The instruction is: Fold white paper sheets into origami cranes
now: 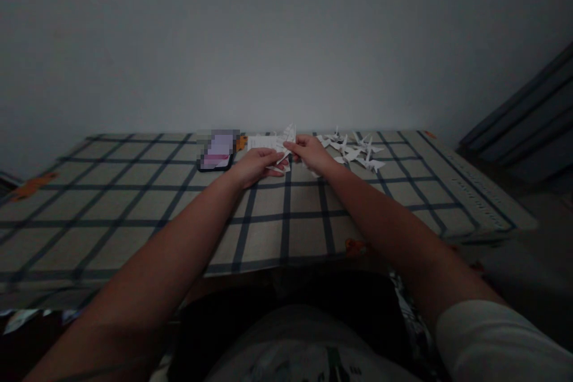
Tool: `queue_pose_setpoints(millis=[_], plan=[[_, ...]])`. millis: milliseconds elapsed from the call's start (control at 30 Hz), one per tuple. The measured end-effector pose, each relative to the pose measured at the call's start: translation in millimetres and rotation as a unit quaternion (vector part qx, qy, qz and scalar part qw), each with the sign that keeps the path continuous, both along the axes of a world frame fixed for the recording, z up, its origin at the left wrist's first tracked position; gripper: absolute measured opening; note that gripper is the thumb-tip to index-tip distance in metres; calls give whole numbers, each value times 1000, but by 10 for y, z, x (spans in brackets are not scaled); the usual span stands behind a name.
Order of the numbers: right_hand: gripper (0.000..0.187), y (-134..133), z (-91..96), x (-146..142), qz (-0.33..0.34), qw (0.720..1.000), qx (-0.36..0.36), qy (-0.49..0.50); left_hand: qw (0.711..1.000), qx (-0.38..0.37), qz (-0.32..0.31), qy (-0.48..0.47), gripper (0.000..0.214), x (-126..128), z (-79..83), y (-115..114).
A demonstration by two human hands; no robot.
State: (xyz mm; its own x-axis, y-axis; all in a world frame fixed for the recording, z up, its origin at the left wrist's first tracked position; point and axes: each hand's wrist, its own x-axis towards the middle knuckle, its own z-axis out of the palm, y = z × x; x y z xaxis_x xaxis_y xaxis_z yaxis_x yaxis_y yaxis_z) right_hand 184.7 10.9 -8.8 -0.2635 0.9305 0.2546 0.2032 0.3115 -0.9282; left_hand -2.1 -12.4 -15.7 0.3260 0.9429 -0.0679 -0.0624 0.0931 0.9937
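Observation:
Between my two hands, above the checked cloth, is a partly folded white paper crane (290,132) with a pointed part sticking up. My left hand (258,166) pinches its left side, fingers closed on the paper. On the other side, the thumb and fingers of my right hand (310,151) are closed on it too. Behind my left hand lies a white paper sheet (262,142) with faint print. Just right of my right hand sit several folded paper cranes (353,153) in a loose group. My fingers hide part of the held paper.
A phone (218,152) with a lit, partly blurred screen lies left of my hands. The checked tablecloth (134,203) covers the table up to the grey wall (286,42). Dark slatted panels (528,113) stand at the right. My lap is below the table's front edge.

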Motion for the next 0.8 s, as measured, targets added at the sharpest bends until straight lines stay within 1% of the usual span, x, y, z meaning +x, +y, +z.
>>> queue_pose_setpoints(millis=[133, 333, 500, 667, 800], plan=[[28, 48, -35, 12, -8, 1000, 10, 10, 1000, 3, 5, -5, 25, 2, 10, -3], [32, 78, -61, 6, -30, 999, 10, 7, 999, -33, 13, -25, 10, 28, 45, -14], [33, 80, -81, -25, -36, 999, 4, 21, 997, -62, 14, -38, 4, 28, 69, -26], [31, 76, -96, -47, -35, 999, -8, 36, 998, -54, 23, -37, 4, 28, 67, -32], [31, 72, -80, -39, -36, 998, -14, 50, 997, -52, 4, -56, 4, 38, 57, -28]])
